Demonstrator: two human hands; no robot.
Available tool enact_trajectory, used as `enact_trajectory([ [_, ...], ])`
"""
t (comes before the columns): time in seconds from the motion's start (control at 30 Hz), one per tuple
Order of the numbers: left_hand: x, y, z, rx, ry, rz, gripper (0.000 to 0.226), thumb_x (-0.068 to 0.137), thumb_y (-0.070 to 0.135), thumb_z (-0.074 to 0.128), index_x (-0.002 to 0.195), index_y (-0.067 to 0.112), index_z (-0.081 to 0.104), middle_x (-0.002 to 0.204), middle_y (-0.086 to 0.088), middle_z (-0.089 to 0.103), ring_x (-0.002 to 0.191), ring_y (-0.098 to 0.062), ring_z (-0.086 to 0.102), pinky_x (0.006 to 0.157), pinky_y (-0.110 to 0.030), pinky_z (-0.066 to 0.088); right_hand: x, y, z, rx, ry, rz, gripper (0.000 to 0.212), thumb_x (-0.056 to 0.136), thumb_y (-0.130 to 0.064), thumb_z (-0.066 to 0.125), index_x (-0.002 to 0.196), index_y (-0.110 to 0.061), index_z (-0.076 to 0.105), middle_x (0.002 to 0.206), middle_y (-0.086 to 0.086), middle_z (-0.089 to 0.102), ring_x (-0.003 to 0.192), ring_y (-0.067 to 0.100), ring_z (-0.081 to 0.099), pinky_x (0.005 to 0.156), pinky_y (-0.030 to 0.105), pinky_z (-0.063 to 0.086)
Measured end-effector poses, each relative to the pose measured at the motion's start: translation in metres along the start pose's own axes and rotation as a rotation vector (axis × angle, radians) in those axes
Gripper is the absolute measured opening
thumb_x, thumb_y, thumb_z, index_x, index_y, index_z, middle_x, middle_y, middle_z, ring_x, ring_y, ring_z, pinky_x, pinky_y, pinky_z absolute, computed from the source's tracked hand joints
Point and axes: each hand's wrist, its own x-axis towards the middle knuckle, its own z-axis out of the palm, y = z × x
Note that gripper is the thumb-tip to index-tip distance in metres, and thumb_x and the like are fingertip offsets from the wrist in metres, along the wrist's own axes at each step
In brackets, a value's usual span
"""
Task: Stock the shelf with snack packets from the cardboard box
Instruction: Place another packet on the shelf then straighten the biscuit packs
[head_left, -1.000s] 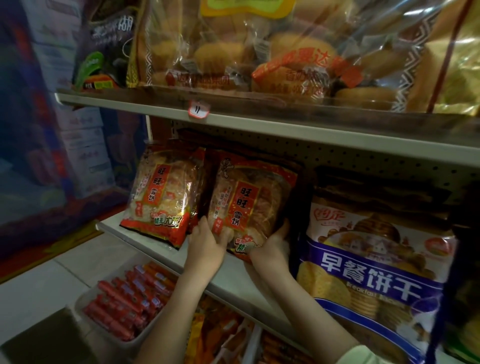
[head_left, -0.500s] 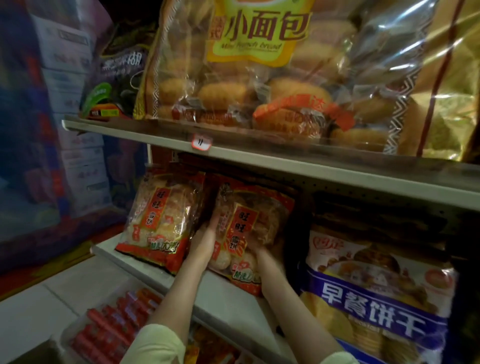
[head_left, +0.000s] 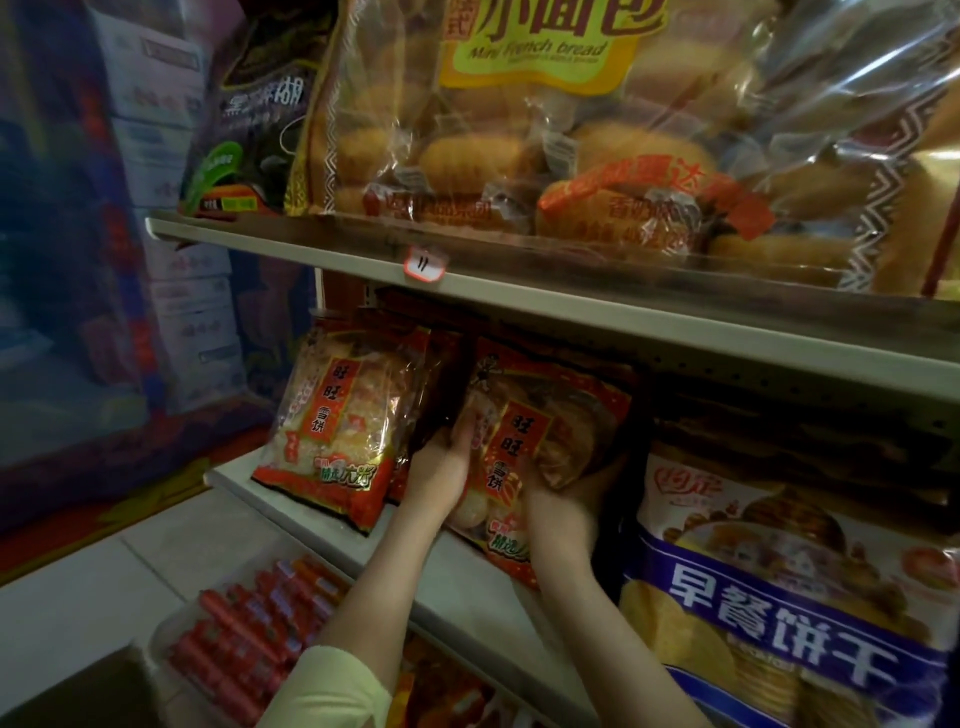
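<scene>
Gripping snack packet (head_left: 540, 436) still — right hand (head_left: 563, 512) now across its front.

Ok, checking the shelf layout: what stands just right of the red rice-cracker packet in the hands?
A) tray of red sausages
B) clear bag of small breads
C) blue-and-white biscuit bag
C: the blue-and-white biscuit bag stands next to the red rice-cracker packet on the same white shelf.

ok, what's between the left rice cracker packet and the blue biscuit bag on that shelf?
A second cracker packet, held by the left hand and right hand, seen in the head view.
</scene>
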Motion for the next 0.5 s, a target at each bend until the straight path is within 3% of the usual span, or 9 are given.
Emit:
enact_trajectory([
  [0.1,-0.014,0.008,-0.011,0.181,0.235,0.184,0.044,0.097,0.044,0.042,0.126,0.014,0.055,0.119,-0.009,0.062,0.109,-0.028,0.058,0.079,-0.019,0.036,-0.024,-0.012,0.002,-0.133,0.001,-0.195,0.105,0.084,-0.026,0.070,0.149,-0.030,-0.013,0.152,0.009,0.029,0.138,0.028,0.035,0.115,0.041,0.026],
  [0.2,-0.031,0.010,-0.039,0.169,0.544,0.415,0.027,0.093,0.019,0.054,0.118,0.011,0.058,0.106,0.000,0.059,0.101,-0.019,0.058,0.070,0.000,0.033,-0.045,-0.018,0.017,-0.338,0.088,-0.570,0.105,0.081,-0.022,0.069,0.149,-0.021,-0.010,0.159,0.005,0.006,0.146,0.018,0.002,0.117,0.040,0.002],
  [0.27,-0.031,-0.002,-0.064,0.125,0.656,0.406,0.039,0.087,0.016,0.060,0.125,0.010,0.051,0.118,-0.005,0.055,0.112,-0.022,0.053,0.085,0.000,0.033,-0.057,-0.017,0.035,-0.348,0.047,-0.715,0.101,0.082,-0.018,0.067,0.150,-0.017,-0.008,0.158,0.004,0.001,0.145,0.012,-0.007,0.119,0.040,0.002],
  [0.33,-0.020,-0.023,-0.087,0.189,0.603,0.226,0.071,0.082,0.026,0.068,0.141,0.013,0.032,0.142,-0.012,0.038,0.132,-0.028,0.035,0.109,-0.026,0.030,-0.063,-0.013,0.056,-0.272,-0.140,-0.728,0.092,0.085,-0.011,0.065,0.151,-0.014,0.002,0.159,0.006,0.010,0.147,0.012,0.001,0.120,0.035,0.009],
  [0.37,-0.014,-0.036,-0.097,0.233,0.537,0.149,0.086,0.078,0.032,0.071,0.147,0.016,0.022,0.149,-0.014,0.027,0.138,-0.031,0.025,0.113,-0.039,0.026,-0.067,-0.013,0.067,-0.223,-0.256,-0.699,0.085,0.087,-0.009,0.063,0.152,-0.014,0.008,0.158,0.005,0.017,0.147,0.013,0.009,0.120,0.032,0.012],
  [0.4,-0.008,-0.046,-0.101,0.268,0.460,0.118,0.098,0.074,0.037,0.074,0.149,0.019,0.013,0.153,-0.015,0.018,0.141,-0.033,0.017,0.115,-0.046,0.021,-0.067,-0.011,0.075,-0.174,-0.367,-0.639,0.078,0.088,-0.009,0.061,0.151,-0.015,0.015,0.156,0.003,0.025,0.145,0.013,0.018,0.119,0.028,0.017],
  [0.5,0.001,-0.069,-0.104,0.403,0.227,0.116,0.119,0.072,0.046,0.075,0.149,0.025,-0.012,0.156,-0.013,-0.014,0.145,-0.031,-0.012,0.118,-0.048,0.005,-0.062,-0.006,0.100,-0.056,-0.576,-0.325,0.065,0.088,-0.010,0.058,0.145,-0.019,0.030,0.141,-0.001,0.046,0.130,0.013,0.044,0.111,0.028,0.034],
])
